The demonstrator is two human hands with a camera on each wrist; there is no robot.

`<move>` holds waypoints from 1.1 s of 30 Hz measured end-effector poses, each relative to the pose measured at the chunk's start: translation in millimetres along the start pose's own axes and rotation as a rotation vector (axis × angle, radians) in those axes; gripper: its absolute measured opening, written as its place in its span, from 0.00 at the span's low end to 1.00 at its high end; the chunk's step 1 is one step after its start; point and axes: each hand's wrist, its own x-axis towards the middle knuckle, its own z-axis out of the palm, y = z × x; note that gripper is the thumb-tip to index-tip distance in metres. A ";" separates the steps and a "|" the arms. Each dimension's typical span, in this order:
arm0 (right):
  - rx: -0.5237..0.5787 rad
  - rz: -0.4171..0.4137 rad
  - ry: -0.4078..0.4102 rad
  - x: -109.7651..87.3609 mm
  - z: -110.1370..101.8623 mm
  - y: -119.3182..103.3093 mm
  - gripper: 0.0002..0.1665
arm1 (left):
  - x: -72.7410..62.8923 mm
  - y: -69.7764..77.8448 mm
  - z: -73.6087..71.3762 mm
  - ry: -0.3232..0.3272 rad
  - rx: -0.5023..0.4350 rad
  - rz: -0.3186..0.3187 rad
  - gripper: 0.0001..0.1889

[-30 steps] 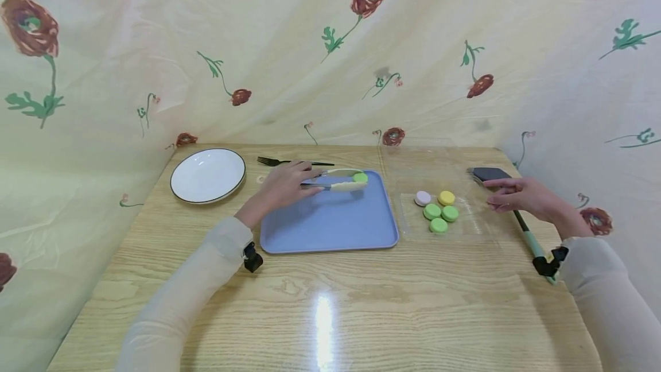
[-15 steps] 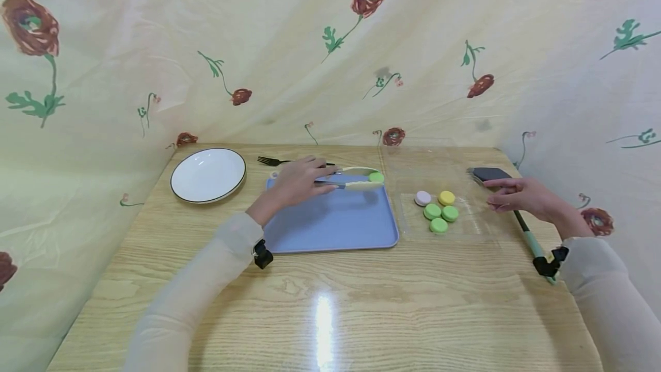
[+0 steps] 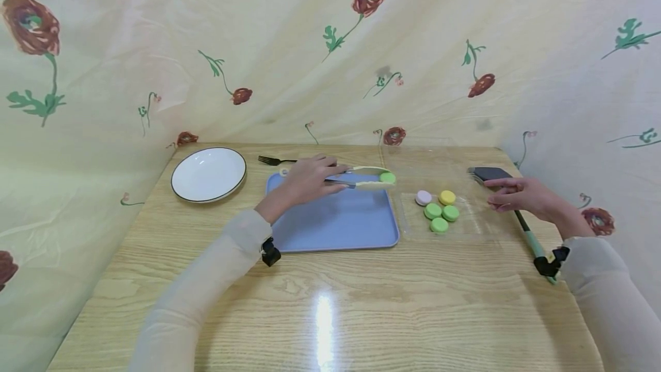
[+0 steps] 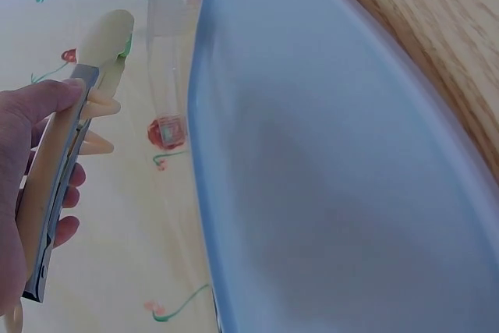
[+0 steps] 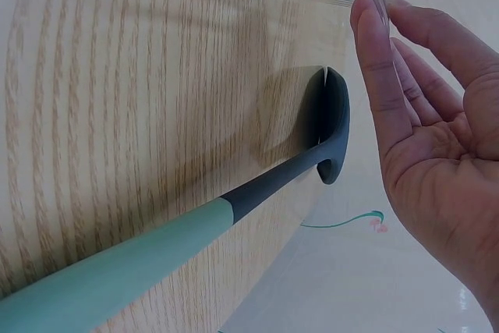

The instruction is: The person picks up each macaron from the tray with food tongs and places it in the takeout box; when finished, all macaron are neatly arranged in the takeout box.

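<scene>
My left hand [image 3: 312, 179] grips a pair of tongs [image 3: 373, 186] with cream tips. Pinched between those tips is a green macaron [image 3: 388, 178], over the far right corner of the blue tray [image 3: 338, 225]. To the right, a hinged clear plastic box [image 3: 472, 228] lies with its lid raised at the back. Inside it sit a lilac macaron [image 3: 423, 198], a yellow macaron [image 3: 447, 198] and several green macarons [image 3: 439, 225]. My right hand [image 3: 529, 197] pinches the box's right edge between thumb and fingers, as the right wrist view shows.
A white plate [image 3: 209, 175] with a dark rim stands at the back left. Behind the tray lies a black fork [image 3: 271, 161], partly hidden by my left hand. A spatula [image 5: 156, 251] with a green handle and dark head rests under my right arm.
My left hand has moved right with the tongs and the green macaron, from above the tray to its right edge beside the box. My right hand has stayed in place.
</scene>
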 end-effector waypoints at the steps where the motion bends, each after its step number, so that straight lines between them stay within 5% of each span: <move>1: 0.002 0.000 0.001 -0.1 0.0 0.3 0.25 | 1.2 0.9 0.1 0.004 0.000 0.005 0.26; 15: 0.004 0.002 -0.001 -1.3 0.0 -2.2 0.26 | 16.9 15.6 0.3 -0.015 0.010 0.040 0.26; 33: -0.027 0.015 -0.009 -2.4 1.6 -8.2 0.37 | 39.2 37.3 4.0 -0.134 0.008 0.094 0.26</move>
